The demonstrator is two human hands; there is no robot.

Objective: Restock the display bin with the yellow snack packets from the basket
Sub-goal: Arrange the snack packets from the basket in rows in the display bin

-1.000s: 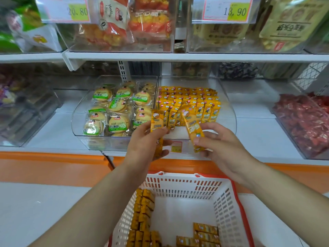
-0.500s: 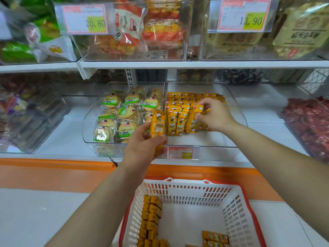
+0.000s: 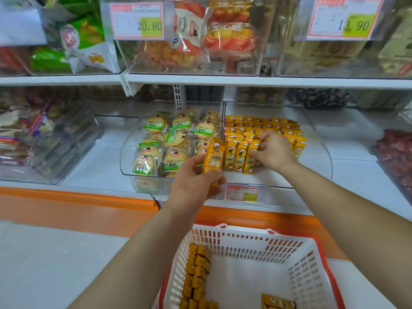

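- Yellow snack packet [image 3: 214, 160] stands upright in the left hand [image 3: 191, 181], whose fingers wrap round its lower half, just left of the clear display bin [image 3: 321, 150].
- Right hand [image 3: 275, 153] reaches into that bin, fingertips pinching the near row [image 3: 239, 157] of standing packets.
- More packets [image 3: 197, 270] lie along the left wall of the white basket [image 3: 245, 241], nearest the camera.

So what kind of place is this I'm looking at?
Most likely a grocery or snack shop: price tags on clear bins of wrapped snacks along white shelves, and a shopping basket of yellow packets below.
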